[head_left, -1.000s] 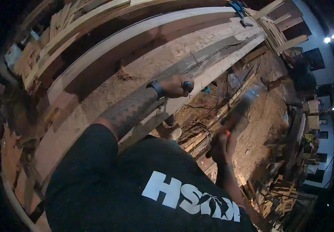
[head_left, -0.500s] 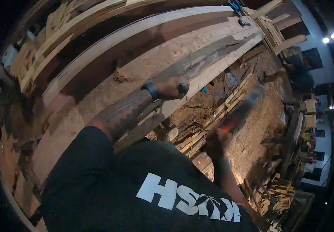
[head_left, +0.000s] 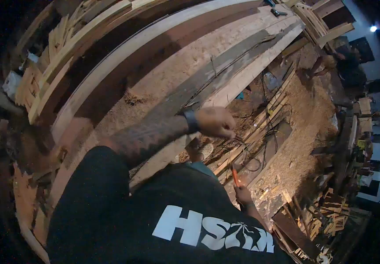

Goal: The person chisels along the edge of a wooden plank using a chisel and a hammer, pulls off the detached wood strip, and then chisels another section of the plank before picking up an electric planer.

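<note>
My left hand [head_left: 216, 122], with a dark watch on the wrist, is closed above the near edge of a long pale plank [head_left: 236, 83]. Its fingertips are pinched together by a thin black cord [head_left: 254, 154]; whether they grip the cord I cannot tell. Lower on the right, my right hand [head_left: 243, 193] is wrapped round an orange tool [head_left: 236, 177] with a dark end. That tool is seen almost edge-on, so its kind is unclear. A grey weathered strip of wood [head_left: 185, 88] lies along the plank.
Long boards [head_left: 132, 42] stretch across the upper left. Sawdust [head_left: 304, 127] covers the ground at right, beside a pile of wood scraps [head_left: 331, 211]. A small dark tool [head_left: 279, 13] rests at the plank's far end. A foot [head_left: 206, 152] shows below my left hand.
My left hand has moved right and down, off the plank's surface to past its edge. My right hand has drawn the tool down and back toward my body. The view has shifted slightly.
</note>
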{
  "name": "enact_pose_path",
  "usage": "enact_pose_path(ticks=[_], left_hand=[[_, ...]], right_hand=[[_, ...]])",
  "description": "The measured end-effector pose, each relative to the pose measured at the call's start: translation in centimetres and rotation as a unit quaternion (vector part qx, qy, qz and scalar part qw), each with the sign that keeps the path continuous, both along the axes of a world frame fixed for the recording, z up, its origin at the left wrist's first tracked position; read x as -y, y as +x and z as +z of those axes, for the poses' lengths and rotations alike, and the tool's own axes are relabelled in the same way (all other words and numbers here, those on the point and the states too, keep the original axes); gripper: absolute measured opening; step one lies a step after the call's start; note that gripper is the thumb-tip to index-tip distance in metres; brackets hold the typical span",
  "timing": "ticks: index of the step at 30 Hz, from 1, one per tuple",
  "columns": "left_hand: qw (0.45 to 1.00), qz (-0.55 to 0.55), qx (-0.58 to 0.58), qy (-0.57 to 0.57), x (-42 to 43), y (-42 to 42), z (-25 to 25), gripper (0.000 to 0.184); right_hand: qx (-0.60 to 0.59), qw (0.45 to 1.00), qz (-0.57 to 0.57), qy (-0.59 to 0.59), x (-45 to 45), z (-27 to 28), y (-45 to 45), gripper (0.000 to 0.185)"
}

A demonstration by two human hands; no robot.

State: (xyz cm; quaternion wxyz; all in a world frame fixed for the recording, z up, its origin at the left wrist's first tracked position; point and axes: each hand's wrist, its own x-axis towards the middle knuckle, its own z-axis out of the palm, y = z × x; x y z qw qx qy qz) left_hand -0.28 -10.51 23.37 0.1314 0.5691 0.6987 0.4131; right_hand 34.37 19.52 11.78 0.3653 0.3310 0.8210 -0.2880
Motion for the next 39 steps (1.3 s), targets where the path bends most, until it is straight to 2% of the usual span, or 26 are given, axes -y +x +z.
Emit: enact_pose_path(ticks=[1, 2, 3, 4, 5, 6, 8, 9, 11, 13, 16, 19, 22, 25, 26, 29, 30, 33, 35, 36, 37, 38, 39], left_hand=[[0.997, 0.007, -0.024, 0.08, -1.8, 1.2, -3.2, 0.029], [0.998, 0.013, -0.046, 0.039, -3.4, 2.3, -5.4, 0.029], [0.997, 0.019, -0.068, -0.002, -4.6, 3.4, -7.6, 0.03], [0.997, 0.009, -0.058, -0.054, -5.9, 4.3, -10.5, 0.03], [0.994, -0.002, -0.045, -0.104, -7.1, 5.4, -13.6, 0.03], [0.988, -0.012, -0.031, -0.153, -7.9, 5.9, -15.2, 0.031], [0.986, 0.013, -0.024, -0.166, -8.8, 6.2, -15.7, 0.031], [0.984, 0.019, -0.019, -0.174, -9.1, 6.8, -16.0, 0.031], [0.996, -0.025, 0.07, -0.04, -8.5, 7.0, -21.2, 0.033], [0.986, 0.005, -0.088, -0.141, -8.5, 6.4, -16.0, 0.031], [0.994, -0.019, -0.022, -0.104, -7.8, 5.3, -13.6, 0.03], [0.995, 0.032, -0.072, 0.065, -4.9, 3.6, -6.5, 0.028], [0.987, 0.015, 0.099, -0.127, -2.5, 0.8, 0.1, 0.034], [0.997, 0.009, -0.056, -0.06, -4.4, 1.5, -4.0, 0.035], [0.992, -0.005, -0.1, -0.078, -5.2, 2.0, -4.5, 0.038], [0.993, -0.044, -0.061, -0.092, -7.2, 2.6, -9.7, 0.039], [0.991, -0.032, -0.066, -0.114, -6.6, 3.1, -7.9, 0.037], [0.993, -0.034, -0.099, -0.048, -7.5, 4.0, -13.7, 0.037], [0.993, -0.034, 0.109, 0.037, -7.0, 4.2, -16.6, 0.037], [0.996, -0.039, 0.08, -0.017, -7.4, 3.8, -16.0, 0.035], [0.991, -0.019, 0.034, -0.131, -7.5, 4.3, -13.1, 0.033], [0.969, -0.013, -0.024, -0.246, -7.7, 4.8, -10.1, 0.032], [0.966, -0.013, -0.029, -0.255, -7.9, 5.9, -10.8, 0.032]], right_hand=[[0.044, 0.997, -0.068, -0.014, -1.6, -2.0, 2.9, 0.049], [0.086, 0.987, -0.136, -0.022, -3.3, -4.1, 5.8, 0.05], [0.025, 0.985, 0.17, -0.008, -7.1, -9.0, 11.6, 0.045], [-0.093, 0.889, 0.439, 0.088, -10.9, -13.7, 17.1, 0.04], [-0.018, 0.948, 0.309, 0.073, -10.8, -13.3, 19.2, 0.033], [0.042, 0.982, 0.169, 0.077, -10.9, -13.1, 21.6, 0.028], [0.093, 0.99, 0.095, 0.051, -11.3, -11.9, 22.8, 0.025], [0.074, 0.984, 0.158, 0.027, -11.3, -11.2, 23.1, 0.026], [0.112, 0.994, 0.002, -0.002, -9.3, -9.6, 22.2, 0.035], [0.117, 0.981, -0.148, -0.032, -6.3, -6.5, 17.8, 0.049], [0.083, 0.991, -0.091, -0.061, -4.8, -5.7, 12.3, 0.048], [0.089, 0.991, -0.08, -0.065, -4.0, -6.2, 8.3, 0.051], [0.018, 0.985, -0.127, -0.118, -3.0, -7.6, 6.0, 0.045], [0.005, 0.995, -0.047, -0.088, -2.2, -7.4, 3.1, 0.043], [0.002, 0.996, -0.056, -0.073, -1.4, -6.1, 1.9, 0.043], [-0.074, 0.993, 0.061, -0.064, -3.2, -8.0, 3.2, 0.044], [-0.06, 0.996, 0.014, -0.061, -1.3, -3.3, 1.6, 0.045], [0.033, 0.995, -0.039, -0.09, -3.1, -4.5, 4.8, 0.05], [-0.004, 0.999, 0.046, -0.005, -3.9, -5.3, 6.9, 0.053], [-0.023, 0.997, 0.072, 0.021, -5.3, -6.6, 8.8, 0.052], [-0.036, 0.994, 0.094, 0.043, -5.7, -7.3, 10.7, 0.053], [0.048, 0.998, -0.027, -0.023, -4.7, -4.6, 9.9, 0.053], [0.063, 0.99, -0.109, -0.065, -4.6, -4.6, 11.2, 0.051]])
